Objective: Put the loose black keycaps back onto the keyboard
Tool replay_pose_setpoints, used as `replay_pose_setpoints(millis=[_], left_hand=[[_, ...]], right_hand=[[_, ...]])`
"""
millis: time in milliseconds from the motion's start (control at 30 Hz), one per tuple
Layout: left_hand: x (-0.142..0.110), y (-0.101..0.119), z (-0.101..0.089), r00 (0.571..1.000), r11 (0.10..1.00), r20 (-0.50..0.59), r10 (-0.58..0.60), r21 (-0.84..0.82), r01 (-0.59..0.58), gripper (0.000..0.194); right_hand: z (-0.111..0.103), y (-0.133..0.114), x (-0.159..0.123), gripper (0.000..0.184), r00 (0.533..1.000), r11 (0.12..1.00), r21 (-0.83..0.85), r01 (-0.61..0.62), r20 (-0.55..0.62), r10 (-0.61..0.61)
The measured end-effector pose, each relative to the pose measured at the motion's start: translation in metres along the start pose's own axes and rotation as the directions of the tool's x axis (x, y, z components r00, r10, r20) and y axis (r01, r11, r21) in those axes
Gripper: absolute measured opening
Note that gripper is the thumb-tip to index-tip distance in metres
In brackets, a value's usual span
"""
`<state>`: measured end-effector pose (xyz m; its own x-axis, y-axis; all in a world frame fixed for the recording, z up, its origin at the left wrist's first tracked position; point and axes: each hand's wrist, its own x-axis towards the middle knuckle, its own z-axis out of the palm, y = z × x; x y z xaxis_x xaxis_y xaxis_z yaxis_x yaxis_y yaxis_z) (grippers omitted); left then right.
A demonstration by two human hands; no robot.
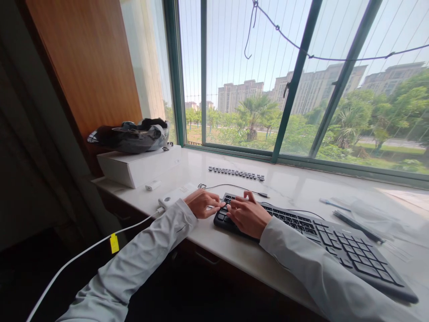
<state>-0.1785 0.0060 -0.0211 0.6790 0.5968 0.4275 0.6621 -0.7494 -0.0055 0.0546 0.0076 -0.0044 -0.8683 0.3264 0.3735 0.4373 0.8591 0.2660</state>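
Both hands at the left end of the keyboard [301, 232], lying on the worktop [295, 188] by the window. Left hand [202, 203] loosely curled, fingertips touching the keyboard's left edge, gripping nothing visible. Right hand [247, 215] resting on the keys, fingers bent, empty. Row of loose keycaps [236, 173] farther back, near the window. White box [139, 166] at far left.

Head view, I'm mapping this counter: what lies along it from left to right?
White flat box → small white adapter → left hand → right hand → black keyboard's number pad.
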Motion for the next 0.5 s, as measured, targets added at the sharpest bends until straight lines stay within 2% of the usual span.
replay_pose_setpoints(millis=[300, 400, 500], left_hand=[[0.007, 0.012, -0.002, 0.999, 0.996, 0.045, -0.010, 0.086, 0.006, 0.030], [0.004, 0.010, 0.004, 1.000, 0.996, 0.016, -0.023, 0.083, 0.022, 0.028], [0.001, 0.006, 0.009, 0.997, 0.993, -0.067, -0.023, 0.117, 0.031, 0.027]], right_hand=[[0.005, -0.004, 0.005, 0.033, 0.999, 0.999, 0.004, 0.033, 0.008, -0.033], [0.003, -0.003, 0.004, 0.034, 1.000, 0.999, 0.034, -0.002, 0.016, 0.001], [-0.003, 0.001, 0.002, 0.037, 0.997, 0.994, 0.081, -0.070, 0.022, 0.068]])
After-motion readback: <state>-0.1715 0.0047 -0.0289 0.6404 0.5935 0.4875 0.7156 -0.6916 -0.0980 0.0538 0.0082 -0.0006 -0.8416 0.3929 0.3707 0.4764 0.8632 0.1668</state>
